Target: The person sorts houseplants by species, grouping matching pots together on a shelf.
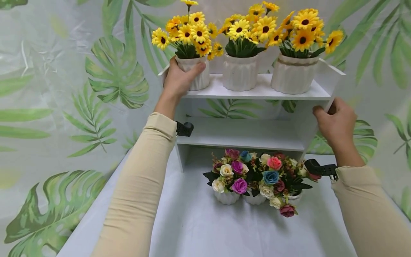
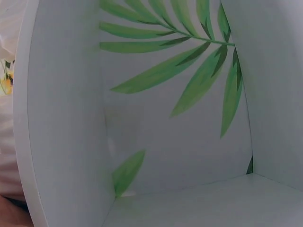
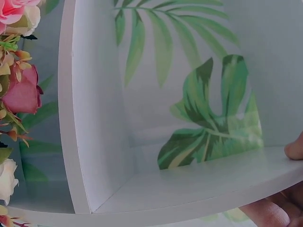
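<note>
A white tiered shelf (image 1: 240, 134) stands against the leaf-patterned backdrop. Three white ribbed pots of yellow daisy-like flowers stand in a row on its top board. Around the left flower pot (image 1: 199, 79), my left hand (image 1: 179, 78) has its thumb across the front; the other fingers are mostly hidden behind its left side. My right hand (image 1: 340, 119) grips the shelf's right side panel, thumb on the inner face and fingers outside. In the right wrist view the thumb (image 3: 295, 148) and curled fingers (image 3: 270, 215) show on either side of that panel.
The middle flower pot (image 1: 240, 73) and right flower pot (image 1: 293, 76) stand beside the left one. Below, pots of mixed roses (image 1: 239, 175) crowd together on the white surface (image 1: 205, 228) at the shelf's foot. The middle board (image 1: 240, 134) lies between both rows.
</note>
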`<state>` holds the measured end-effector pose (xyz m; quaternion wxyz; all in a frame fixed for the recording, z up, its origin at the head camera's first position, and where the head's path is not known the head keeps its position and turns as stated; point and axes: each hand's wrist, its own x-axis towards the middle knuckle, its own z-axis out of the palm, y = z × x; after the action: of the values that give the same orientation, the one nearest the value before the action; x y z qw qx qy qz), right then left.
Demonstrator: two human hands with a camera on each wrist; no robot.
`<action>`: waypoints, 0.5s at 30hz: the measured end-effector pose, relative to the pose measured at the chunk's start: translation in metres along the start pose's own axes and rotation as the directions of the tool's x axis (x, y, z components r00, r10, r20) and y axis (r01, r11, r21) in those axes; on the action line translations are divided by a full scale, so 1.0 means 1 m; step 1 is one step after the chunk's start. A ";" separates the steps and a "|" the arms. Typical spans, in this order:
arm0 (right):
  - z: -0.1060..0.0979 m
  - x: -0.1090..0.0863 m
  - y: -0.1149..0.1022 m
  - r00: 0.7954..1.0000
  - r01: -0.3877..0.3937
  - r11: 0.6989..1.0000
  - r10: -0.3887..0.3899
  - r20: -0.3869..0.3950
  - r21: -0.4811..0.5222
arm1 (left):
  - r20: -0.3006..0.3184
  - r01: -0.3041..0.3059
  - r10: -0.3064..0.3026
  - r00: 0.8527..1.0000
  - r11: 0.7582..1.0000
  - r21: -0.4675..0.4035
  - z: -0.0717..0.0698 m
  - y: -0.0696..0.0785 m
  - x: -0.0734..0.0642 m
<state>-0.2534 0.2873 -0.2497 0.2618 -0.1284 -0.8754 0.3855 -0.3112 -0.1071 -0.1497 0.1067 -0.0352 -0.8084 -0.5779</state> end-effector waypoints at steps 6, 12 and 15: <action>-0.004 0.000 0.001 0.999 0.009 1.000 -0.009 -0.037 0.010 | -0.062 -0.016 0.019 0.998 0.998 0.058 0.005 0.000 0.000; -0.003 0.000 0.000 0.999 0.034 0.999 -0.033 -0.031 0.013 | -0.195 -0.020 0.038 0.980 0.996 0.091 0.009 -0.001 -0.007; -0.002 -0.002 0.001 0.999 0.025 1.000 -0.025 -0.028 0.009 | -0.221 -0.088 0.098 0.970 0.995 0.051 0.011 -0.005 -0.019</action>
<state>-0.2507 0.2882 -0.2496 0.2795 -0.1218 -0.8714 0.3843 -0.2955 -0.0976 -0.1619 0.2246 -0.0056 -0.8002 -0.5561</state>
